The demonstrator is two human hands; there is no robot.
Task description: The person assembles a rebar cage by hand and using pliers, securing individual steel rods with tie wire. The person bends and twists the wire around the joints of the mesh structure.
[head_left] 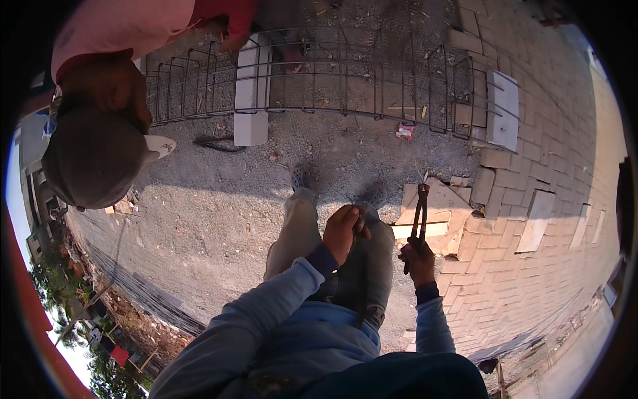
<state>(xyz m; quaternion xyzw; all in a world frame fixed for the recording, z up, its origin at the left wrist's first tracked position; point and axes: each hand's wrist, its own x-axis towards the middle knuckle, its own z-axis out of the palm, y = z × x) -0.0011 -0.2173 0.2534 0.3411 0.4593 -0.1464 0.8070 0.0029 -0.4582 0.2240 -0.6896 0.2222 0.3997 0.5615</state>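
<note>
Now, the long-handled steel pincers with dark handles point(419, 216) stand upright at the person's right side, jaws pointing up over a pale broken slab point(435, 209), and the right hand point(419, 261) is clamped around the handles near their lower end. Over to the left hand point(344, 229): it hovers above the grey trouser legs, fingers pinched together, apparently on a thin piece of wire, though that is too fine to tell for sure. Beyond the two shoes lies gravelly ground point(219, 213), then the long rebar cage of dark steel rods point(332, 73), propped on a white concrete block point(252, 93). A co-worker in a pink shirt and grey cap point(93, 156) bends over the cage's left end. Interlocking paving bricks point(551, 153) fill the right.
</note>
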